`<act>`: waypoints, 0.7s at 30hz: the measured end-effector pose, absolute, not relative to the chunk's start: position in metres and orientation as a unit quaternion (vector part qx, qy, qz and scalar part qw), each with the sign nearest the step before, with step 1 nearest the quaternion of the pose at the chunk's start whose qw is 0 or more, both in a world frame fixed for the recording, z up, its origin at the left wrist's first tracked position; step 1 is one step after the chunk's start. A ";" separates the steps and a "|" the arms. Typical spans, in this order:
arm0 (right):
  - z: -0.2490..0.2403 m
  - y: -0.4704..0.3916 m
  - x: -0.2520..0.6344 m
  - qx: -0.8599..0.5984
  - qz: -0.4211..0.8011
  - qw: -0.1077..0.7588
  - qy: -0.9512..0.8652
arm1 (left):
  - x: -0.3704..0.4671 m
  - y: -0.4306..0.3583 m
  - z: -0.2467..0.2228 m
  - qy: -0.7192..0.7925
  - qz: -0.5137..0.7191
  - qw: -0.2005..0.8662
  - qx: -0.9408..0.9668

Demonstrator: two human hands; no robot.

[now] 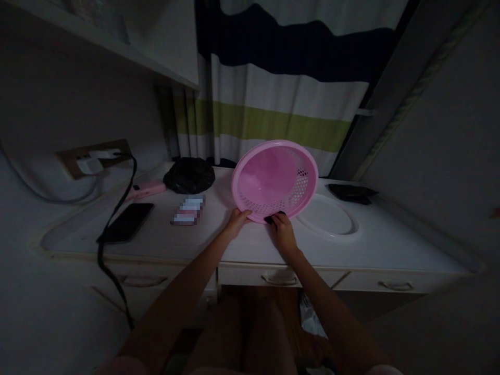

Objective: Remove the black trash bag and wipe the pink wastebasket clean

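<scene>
A pink perforated plastic basket (269, 172), likely a waste bin, lies tilted on the desk with its mouth facing me. My left hand (236, 223) is closed on the near-left part of its rim. My right hand (283, 233) is closed at the near rim, with a small piece of thin black material (269, 220) showing at its fingertips. Whether that hand also grips the rim is hard to see. A white ring (353, 226) lies flat on the desk, right of the basket and partly behind it. Crumpled black plastic, probably a bag (190, 175), sits back left.
The white desk (242, 252) has drawers along its front. At left are a dark phone (130, 221), a pink device (150, 188), a blurred-out item (189, 210) and a black cable (102, 255) hanging past the edge. A flat black object (347, 191) lies right, before the curtain (269, 94).
</scene>
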State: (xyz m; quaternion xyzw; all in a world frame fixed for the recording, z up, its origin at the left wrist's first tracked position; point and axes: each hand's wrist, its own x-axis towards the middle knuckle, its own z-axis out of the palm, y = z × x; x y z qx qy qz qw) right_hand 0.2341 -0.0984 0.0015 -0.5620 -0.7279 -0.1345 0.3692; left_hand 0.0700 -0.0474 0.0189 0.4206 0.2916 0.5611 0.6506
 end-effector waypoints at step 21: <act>0.000 -0.095 0.257 -0.556 -0.117 0.363 -0.738 | 0.069 -0.042 0.011 0.294 0.564 0.642 0.428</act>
